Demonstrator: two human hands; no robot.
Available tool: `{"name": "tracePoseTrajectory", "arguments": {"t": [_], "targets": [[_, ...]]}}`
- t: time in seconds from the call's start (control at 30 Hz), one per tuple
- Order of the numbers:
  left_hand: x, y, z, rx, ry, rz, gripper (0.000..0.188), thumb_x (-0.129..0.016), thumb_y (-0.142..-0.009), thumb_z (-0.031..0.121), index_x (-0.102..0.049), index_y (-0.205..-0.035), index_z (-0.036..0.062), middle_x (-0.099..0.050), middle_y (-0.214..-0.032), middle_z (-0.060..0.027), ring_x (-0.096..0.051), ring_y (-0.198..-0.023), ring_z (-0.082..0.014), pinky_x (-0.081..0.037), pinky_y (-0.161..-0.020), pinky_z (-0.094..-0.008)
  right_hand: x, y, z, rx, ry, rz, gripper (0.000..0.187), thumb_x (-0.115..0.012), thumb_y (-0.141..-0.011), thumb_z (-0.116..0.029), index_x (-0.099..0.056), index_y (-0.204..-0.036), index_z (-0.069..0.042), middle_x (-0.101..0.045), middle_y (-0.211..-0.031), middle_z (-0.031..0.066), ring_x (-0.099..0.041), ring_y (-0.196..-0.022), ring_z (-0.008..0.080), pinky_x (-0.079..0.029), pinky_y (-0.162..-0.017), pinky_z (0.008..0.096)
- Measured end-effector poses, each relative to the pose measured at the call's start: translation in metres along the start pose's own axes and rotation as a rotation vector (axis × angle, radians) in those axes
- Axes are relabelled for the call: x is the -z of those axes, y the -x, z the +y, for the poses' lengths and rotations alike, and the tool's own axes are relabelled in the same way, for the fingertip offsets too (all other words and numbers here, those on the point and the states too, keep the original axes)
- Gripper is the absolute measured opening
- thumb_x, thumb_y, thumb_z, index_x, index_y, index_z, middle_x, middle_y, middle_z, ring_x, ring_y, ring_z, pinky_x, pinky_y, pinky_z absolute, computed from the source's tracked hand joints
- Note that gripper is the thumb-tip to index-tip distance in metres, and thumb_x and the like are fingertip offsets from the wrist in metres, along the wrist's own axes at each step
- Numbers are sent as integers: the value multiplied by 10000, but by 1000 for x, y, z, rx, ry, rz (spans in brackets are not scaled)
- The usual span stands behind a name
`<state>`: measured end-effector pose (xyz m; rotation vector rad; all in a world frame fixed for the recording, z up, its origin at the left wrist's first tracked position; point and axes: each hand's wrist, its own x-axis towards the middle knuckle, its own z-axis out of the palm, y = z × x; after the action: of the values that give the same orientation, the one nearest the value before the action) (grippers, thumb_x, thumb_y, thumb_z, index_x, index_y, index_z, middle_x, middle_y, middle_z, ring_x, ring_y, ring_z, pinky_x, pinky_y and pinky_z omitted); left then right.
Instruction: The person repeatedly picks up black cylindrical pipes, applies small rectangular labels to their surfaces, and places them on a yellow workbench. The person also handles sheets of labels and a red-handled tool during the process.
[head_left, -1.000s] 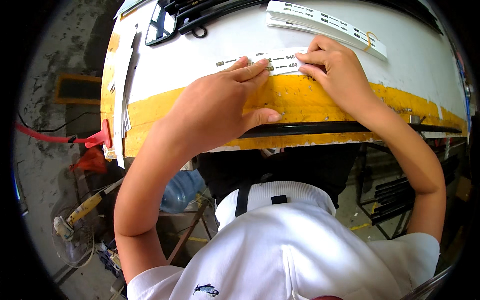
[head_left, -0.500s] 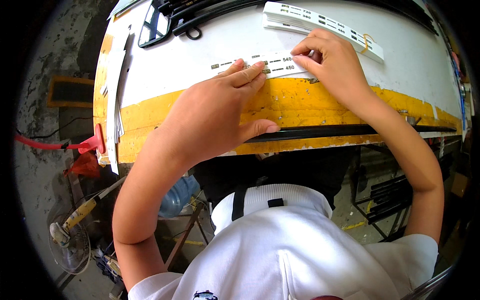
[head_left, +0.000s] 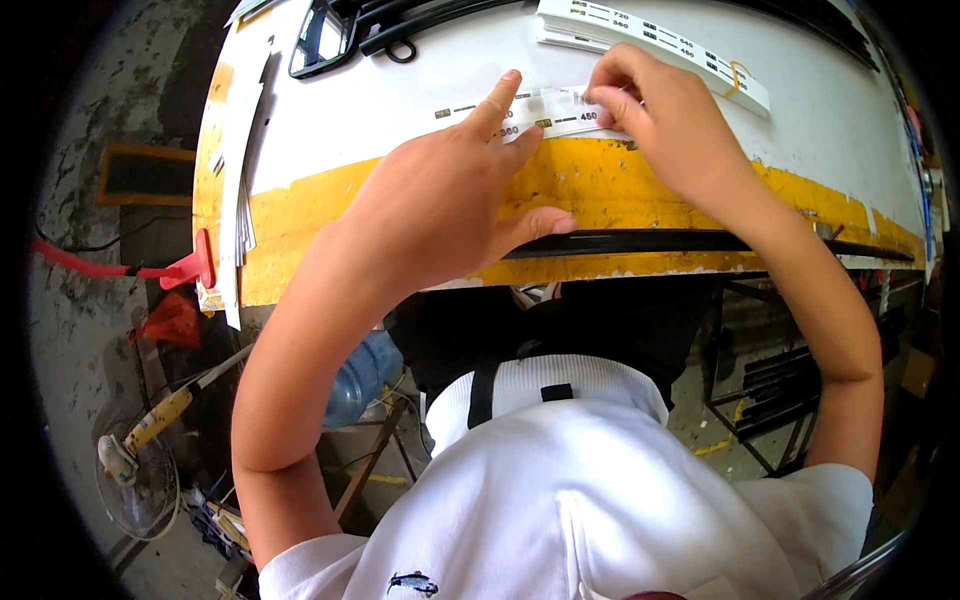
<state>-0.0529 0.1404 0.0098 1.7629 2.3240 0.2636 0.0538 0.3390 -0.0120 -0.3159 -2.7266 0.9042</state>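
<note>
Label strip (head_left: 565,123) lies on the table (head_left: 360,120) at 1 o'clock from the middle of the view, its white face printed with dark marks, with both hands at it. The table, white with a worn yellow border (head_left: 590,180) at its 6 o'clock side, fills much of the upper half. A white shirt (head_left: 600,490) takes up 6 o'clock. A floor fan (head_left: 120,462) with a yellow stem is at 8 o'clock, beyond the table. A long black rod (head_left: 640,243) runs along the border, at 5 o'clock from the strip. More black rods (head_left: 780,390) rest below the table between 3 and 4 o'clock, and black tubes (head_left: 430,28) lie on it at 12 o'clock. A blue water bottle (head_left: 360,380) shows at 8 o'clock, nearer in than the fan. A stack of strips (head_left: 655,48) sits at 2 o'clock from the label strip.

The left hand (head_left: 435,200) is spread and grips nothing, a fingertip resting on the strip; whether its thumb touches the black rod I cannot tell. The right hand (head_left: 670,115) pinches the strip's 3 o'clock end between thumb and fingertips. What looks like a phone (head_left: 323,38) lies at 10 o'clock from the strip. A red handle (head_left: 190,268) is at 9 o'clock, by the table's edge. Smallest is a yellow rubber band (head_left: 735,80) around the stack's 4 o'clock end
</note>
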Motion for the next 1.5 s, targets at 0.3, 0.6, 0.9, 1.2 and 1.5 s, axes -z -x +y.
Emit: {"name": "tracePoseTrajectory", "arguments": {"t": [0.3,0.6,0.9,1.2,1.5], "targets": [[22,16,-13,53,162,392,474,-559,-971,408,-642,-1228,19,-538,-1395,-167,-588,-1211,-286,-463,-1013,-351,49,22,-53,-66,-538,-190,121,-564,-961,-133,-561,-953,-12,-643,-886,95,-666,-763,128,-555,-711,236],[19,96,65,425,1319,360,242,-686,-869,85,-590,-1038,-59,-651,-842,-82,-641,-736,-120,-525,-668,-225,27,82,-112,-323,-804,-210,152,-601,-787,119,-547,-873,6,-567,-786,44,-565,-579,66,-469,-526,184],[-12,136,57,473,1466,528,208,-672,-915,146,-575,-968,-30,-605,-745,-55,-608,-619,-111,-520,-577,-230,-5,97,-134,-417,-1002,-151,137,-591,-817,102,-523,-883,4,-574,-787,73,-540,-539,65,-432,-458,184],[-16,156,51,475,1651,522,215,-634,-949,128,-540,-1068,-24,-590,-859,-31,-577,-744,-74,-476,-673,-198,-30,96,-148,-461,-950,-113,115,-599,-832,70,-533,-893,-2,-573,-773,62,-525,-542,54,-407,-455,176],[-19,164,40,541,1447,697,109,-675,-881,17,-570,-890,-10,-614,-777,-22,-566,-666,-57,-456,-620,-183,-53,91,-155,-400,-928,-61,124,-597,-810,74,-535,-892,5,-558,-835,80,-505,-599,66,-400,-509,175]]}}
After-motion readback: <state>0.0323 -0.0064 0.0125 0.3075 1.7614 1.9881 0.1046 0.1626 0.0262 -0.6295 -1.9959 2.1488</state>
